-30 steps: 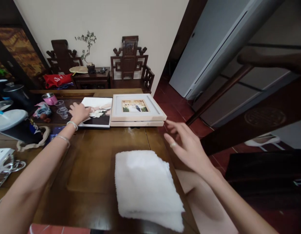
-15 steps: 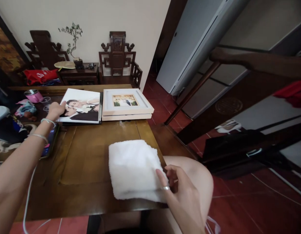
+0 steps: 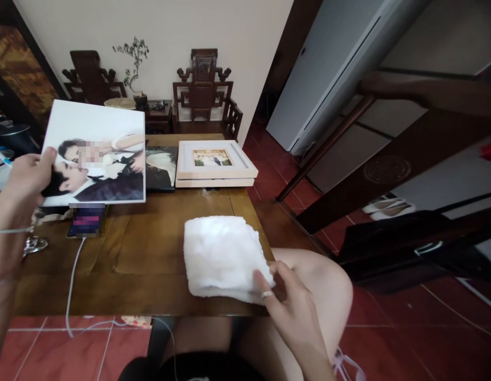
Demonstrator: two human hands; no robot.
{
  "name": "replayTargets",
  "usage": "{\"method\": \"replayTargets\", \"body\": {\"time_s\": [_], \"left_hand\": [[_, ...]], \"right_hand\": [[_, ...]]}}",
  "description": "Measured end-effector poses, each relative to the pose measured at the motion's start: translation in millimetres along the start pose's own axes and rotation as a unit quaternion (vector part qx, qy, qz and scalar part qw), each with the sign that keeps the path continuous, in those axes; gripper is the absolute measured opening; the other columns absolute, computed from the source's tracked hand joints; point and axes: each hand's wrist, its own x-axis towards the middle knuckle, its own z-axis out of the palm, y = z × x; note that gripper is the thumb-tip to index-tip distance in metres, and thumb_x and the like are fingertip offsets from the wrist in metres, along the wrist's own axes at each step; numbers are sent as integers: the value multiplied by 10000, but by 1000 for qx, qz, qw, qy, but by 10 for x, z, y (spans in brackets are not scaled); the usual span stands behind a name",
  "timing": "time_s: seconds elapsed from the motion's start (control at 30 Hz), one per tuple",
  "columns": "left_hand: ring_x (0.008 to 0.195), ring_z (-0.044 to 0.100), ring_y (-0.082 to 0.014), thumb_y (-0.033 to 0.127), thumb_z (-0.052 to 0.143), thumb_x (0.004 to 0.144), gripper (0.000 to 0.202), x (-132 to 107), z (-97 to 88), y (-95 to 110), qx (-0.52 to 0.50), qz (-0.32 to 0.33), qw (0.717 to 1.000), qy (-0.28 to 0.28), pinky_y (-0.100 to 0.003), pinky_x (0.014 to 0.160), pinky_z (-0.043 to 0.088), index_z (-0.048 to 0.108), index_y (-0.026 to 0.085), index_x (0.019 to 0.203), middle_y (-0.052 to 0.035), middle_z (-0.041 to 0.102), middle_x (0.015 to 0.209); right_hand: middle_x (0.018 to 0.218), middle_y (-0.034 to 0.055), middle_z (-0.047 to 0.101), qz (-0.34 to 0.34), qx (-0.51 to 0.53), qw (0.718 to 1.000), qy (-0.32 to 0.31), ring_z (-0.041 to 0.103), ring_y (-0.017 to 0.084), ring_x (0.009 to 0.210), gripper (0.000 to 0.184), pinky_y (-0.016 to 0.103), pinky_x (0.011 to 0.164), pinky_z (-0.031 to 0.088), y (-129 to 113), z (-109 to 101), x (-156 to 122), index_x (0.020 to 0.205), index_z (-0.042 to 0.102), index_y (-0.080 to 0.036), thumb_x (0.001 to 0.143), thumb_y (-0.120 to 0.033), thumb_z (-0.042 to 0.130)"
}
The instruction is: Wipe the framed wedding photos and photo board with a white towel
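My left hand (image 3: 28, 177) grips the left edge of a photo panel (image 3: 106, 127), white-bordered and printed with two people in formal wear, holding it up above the table. Behind its right side lies a dark photo panel (image 3: 161, 168), partly hidden. At the table's right front corner, my right hand (image 3: 291, 299) has thumb and fingers closed on the right edge of a folded white towel (image 3: 223, 256). The towel rests on the wood.
White photo frames (image 3: 217, 177) are stacked at the back of the wooden table (image 3: 150, 243). A phone (image 3: 86, 221) with a white cable (image 3: 72, 280) lies on the left. Carved chairs (image 3: 203, 84) stand behind, and a dark wooden chair (image 3: 348, 153) is on the right.
My left hand has lifted the photo panel off the stack and brought it left and nearer, uncovering the dark panel. My right hand stays at the towel. The view has shifted slightly.
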Motion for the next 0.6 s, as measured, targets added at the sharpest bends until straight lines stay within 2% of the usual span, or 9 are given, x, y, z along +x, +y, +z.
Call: {"method": "replayTargets", "body": {"time_s": [0.07, 0.13, 0.23, 0.27, 0.33, 0.43, 0.47, 0.53, 0.6], "left_hand": [[474, 411, -86, 418, 439, 956, 360, -267, -90, -40, -72, -26, 997, -15, -186, 475, 421, 619, 109, 916, 37, 510, 639], [503, 424, -86, 425, 442, 947, 343, -548, -140, -68, -145, -36, 988, -48, -167, 477, 404, 599, 130, 873, 53, 463, 610], [565, 486, -91, 494, 527, 876, 329, -876, -125, -164, -214, -20, 972, -97, -147, 475, 376, 590, 173, 844, 49, 532, 649], [556, 481, -95, 536, 566, 833, 351, -946, -96, -217, -224, -25, 968, -107, -152, 454, 356, 582, 186, 812, 48, 543, 638], [537, 494, -119, 632, 636, 732, 423, -1045, -15, -342, -249, -48, 953, -165, -193, 442, 380, 569, 215, 753, 37, 565, 597], [600, 583, -192, 702, 661, 669, 454, -1164, 109, -513, -290, -40, 926, -237, -286, 506, 473, 579, 261, 748, -5, 640, 630], [618, 604, -217, 720, 664, 646, 460, -1211, 142, -555, -291, -49, 924, -243, -313, 526, 493, 574, 277, 736, -15, 659, 636], [657, 636, -252, 744, 662, 626, 473, -1313, 192, -614, -289, -58, 920, -259, -348, 567, 520, 579, 295, 749, -28, 696, 678], [673, 645, -249, 762, 667, 608, 504, -1413, 226, -655, -285, -59, 920, -262, -341, 591, 523, 566, 285, 734, -23, 694, 679]], "right_hand": [[687, 8, 559, 8, 51, 999, -18, 550, 189, 643, 317, 292, 583, 448, -3, -23, -2, 709, 507, -238, 844, -513, 590], [645, -19, 492, 30, 104, 994, -25, 499, 161, 596, 368, 269, 537, 415, 7, -18, 13, 676, 469, -239, 812, -538, 634], [582, -57, 384, 67, 151, 986, 2, 396, 119, 528, 450, 238, 478, 341, 39, 36, 50, 630, 415, -240, 779, -566, 686], [573, -62, 369, 71, 160, 984, 9, 377, 111, 521, 462, 232, 472, 327, 53, 56, 59, 621, 405, -239, 777, -563, 696], [576, -64, 377, 67, 189, 980, 5, 381, 105, 516, 449, 222, 467, 327, 84, 80, 61, 636, 407, -236, 784, -531, 712], [674, -52, 459, 51, 243, 968, -18, 470, 113, 554, 355, 212, 481, 386, 143, 52, 34, 784, 458, -241, 781, -454, 742], [738, -39, 497, 47, 256, 965, -18, 519, 126, 593, 359, 219, 498, 422, 166, 28, 25, 876, 474, -251, 763, -437, 759], [909, 3, 564, 58, 267, 961, -31, 611, 167, 707, 512, 256, 552, 497, 210, -25, 22, 1097, 441, -289, 737, -425, 779], [1036, 45, 590, 83, 255, 962, -53, 647, 196, 767, 680, 288, 580, 532, 237, -62, 56, 1252, 338, -320, 744, -449, 770]]}}
